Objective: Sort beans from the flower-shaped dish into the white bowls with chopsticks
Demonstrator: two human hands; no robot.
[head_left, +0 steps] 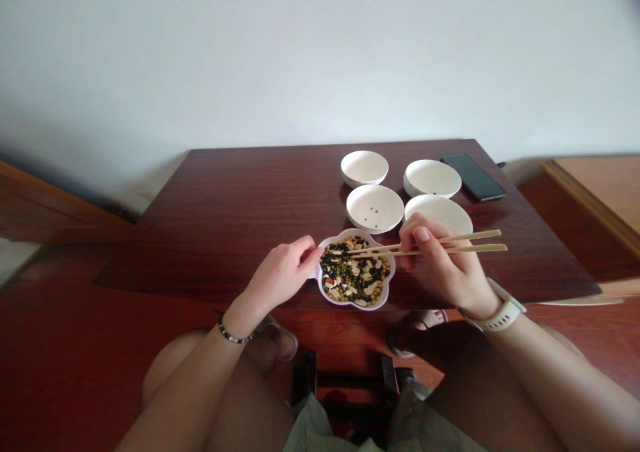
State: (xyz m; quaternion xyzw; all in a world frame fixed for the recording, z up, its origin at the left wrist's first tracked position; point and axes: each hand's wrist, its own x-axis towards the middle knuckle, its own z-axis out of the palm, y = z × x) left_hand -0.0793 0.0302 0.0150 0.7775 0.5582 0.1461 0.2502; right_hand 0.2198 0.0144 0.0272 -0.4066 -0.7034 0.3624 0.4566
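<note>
Bare knees and a dark stool sit lowest in view, just in front of a low reddish wooden table (240, 205). At the table's near edge stands a white flower-shaped dish (385, 295) filled with mixed beans (354, 277), dark, green, tan and pale ones together. With a bracelet at its wrist, the left hand (283, 275) pinches the dish's left rim between its fingertips. On the other side, the right hand (443, 265), a pale watch at its wrist, grips a pair of wooden chopsticks (450, 244) whose tips reach over the beans; whether they pinch one I cannot tell. Behind the dish stand four small white bowls (375, 209), the nearest left one holding a few beans. A dark phone (473, 177) lies beside the far right bowl.
</note>
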